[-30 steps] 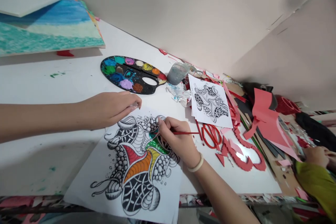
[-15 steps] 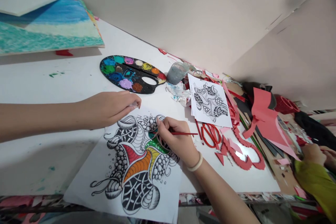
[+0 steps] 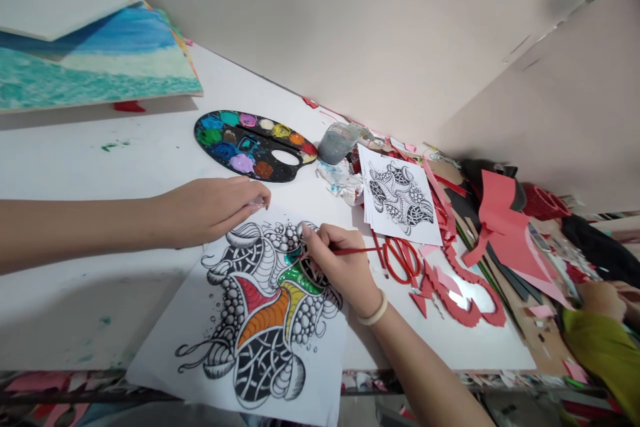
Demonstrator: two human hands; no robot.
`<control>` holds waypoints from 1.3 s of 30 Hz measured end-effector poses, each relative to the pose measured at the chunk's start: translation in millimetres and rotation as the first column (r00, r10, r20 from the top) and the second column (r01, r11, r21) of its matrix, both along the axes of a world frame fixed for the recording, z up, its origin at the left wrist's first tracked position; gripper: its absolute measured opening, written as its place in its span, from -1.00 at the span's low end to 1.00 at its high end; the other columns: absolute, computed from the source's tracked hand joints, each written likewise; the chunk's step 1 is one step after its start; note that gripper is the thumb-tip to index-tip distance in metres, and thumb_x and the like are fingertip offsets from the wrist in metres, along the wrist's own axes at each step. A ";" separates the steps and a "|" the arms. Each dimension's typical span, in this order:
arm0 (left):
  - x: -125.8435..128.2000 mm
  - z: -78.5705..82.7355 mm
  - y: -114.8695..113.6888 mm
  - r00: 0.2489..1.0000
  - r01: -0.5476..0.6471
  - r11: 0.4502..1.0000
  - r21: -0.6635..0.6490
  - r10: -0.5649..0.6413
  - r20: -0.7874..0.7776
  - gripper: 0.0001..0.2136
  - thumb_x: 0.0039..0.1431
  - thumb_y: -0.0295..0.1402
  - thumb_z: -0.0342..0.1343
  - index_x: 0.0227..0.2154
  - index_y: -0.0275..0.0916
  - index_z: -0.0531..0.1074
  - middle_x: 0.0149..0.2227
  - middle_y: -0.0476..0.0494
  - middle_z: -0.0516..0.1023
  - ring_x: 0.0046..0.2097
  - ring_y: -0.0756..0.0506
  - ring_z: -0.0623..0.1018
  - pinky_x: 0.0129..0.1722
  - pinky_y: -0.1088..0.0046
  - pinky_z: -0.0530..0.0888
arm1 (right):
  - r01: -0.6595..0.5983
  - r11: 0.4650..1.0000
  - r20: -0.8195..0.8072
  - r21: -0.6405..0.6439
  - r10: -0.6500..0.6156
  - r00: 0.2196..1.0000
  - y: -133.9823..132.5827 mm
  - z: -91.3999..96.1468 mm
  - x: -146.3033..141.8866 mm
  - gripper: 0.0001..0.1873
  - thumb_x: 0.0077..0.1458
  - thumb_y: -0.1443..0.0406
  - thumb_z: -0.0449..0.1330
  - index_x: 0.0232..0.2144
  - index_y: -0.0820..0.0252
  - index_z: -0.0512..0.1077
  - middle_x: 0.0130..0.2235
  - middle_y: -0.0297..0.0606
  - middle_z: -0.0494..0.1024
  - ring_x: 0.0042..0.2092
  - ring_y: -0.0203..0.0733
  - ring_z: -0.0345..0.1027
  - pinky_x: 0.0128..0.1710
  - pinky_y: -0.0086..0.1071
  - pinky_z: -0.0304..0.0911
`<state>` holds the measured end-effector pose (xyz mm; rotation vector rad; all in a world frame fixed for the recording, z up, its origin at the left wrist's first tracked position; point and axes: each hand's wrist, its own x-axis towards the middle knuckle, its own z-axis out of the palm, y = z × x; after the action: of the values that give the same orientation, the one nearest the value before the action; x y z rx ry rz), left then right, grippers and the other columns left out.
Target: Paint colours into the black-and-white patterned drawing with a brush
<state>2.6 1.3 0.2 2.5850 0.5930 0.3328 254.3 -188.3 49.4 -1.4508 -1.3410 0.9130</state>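
Observation:
My right hand (image 3: 340, 263) is closed around a thin paintbrush (image 3: 357, 251) with a red handle. Its tip, mostly hidden by my fingers, is at the upper right part of a patterned drawing on a white sheet (image 3: 170, 337). Red, orange, yellow and green fill some shapes of the drawing, with a teal patch near the fingertips; the others are black and white. My left hand (image 3: 220, 208) rests palm down at the sheet's top edge, fingers loosely bent and no tool in it. Beyond it lies a black oval paint palette (image 3: 240, 167) with several colours.
A cup of grey water (image 3: 337, 143) stands beside the palette, near a crumpled, paint-stained tissue (image 3: 343, 180). To the right are printed pattern sheets (image 3: 400, 193), red-handled scissors (image 3: 403, 260) and red paper scraps (image 3: 515, 233). Painted canvases (image 3: 100, 60) lie upper left. Another person's green sleeve (image 3: 600, 353) shows at right.
My right hand has shifted very slightly, and the brush handle now tilts up a little toward its free end. My left hand stays in place on the sheet. The view has moved slightly.

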 end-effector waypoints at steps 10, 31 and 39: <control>-1.4 8.9 -3.4 0.998 -0.006 1.000 -0.017 0.005 -0.055 -0.37 0.84 0.11 -0.34 0.17 -0.12 0.60 -0.02 -0.18 0.75 -0.09 -0.20 0.60 0.06 0.24 0.45 | -0.054 0.998 0.022 0.027 0.053 0.998 -0.3 0.4 2.4 -0.22 0.60 -0.13 0.40 -0.56 -0.05 0.16 -0.63 -0.43 0.37 -0.55 -0.31 0.11 -0.48 -0.35 0.19; -0.5 9.6 -3.9 1.000 0.001 1.000 -0.023 -0.002 -0.023 -0.42 0.84 0.11 -0.30 0.09 -0.13 0.56 -0.05 -0.14 0.73 -0.12 -0.17 0.59 -0.07 0.28 0.33 | -0.049 0.999 -0.003 -0.008 0.049 0.999 -0.5 1.2 0.3 -0.23 0.57 -0.13 0.41 -0.56 -0.04 0.17 -0.62 -0.41 0.41 -0.53 -0.32 0.13 -0.46 -0.35 0.19; -2.4 13.3 -7.3 1.000 -0.007 1.000 -0.019 0.006 -0.028 -0.46 0.87 0.04 -0.28 0.13 -0.12 0.57 -0.03 -0.15 0.76 -0.08 -0.17 0.62 0.00 0.26 0.41 | 0.018 0.999 -0.037 -0.043 -0.020 0.999 2.0 2.2 4.8 -0.13 0.52 -0.31 0.44 -0.59 -0.04 0.17 -0.62 -0.44 0.34 -0.52 -0.31 0.11 -0.45 -0.34 0.18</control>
<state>0.2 -6.0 13.5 2.5742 0.6115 0.2927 259.1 -186.3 51.6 -1.4700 -1.2854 0.9574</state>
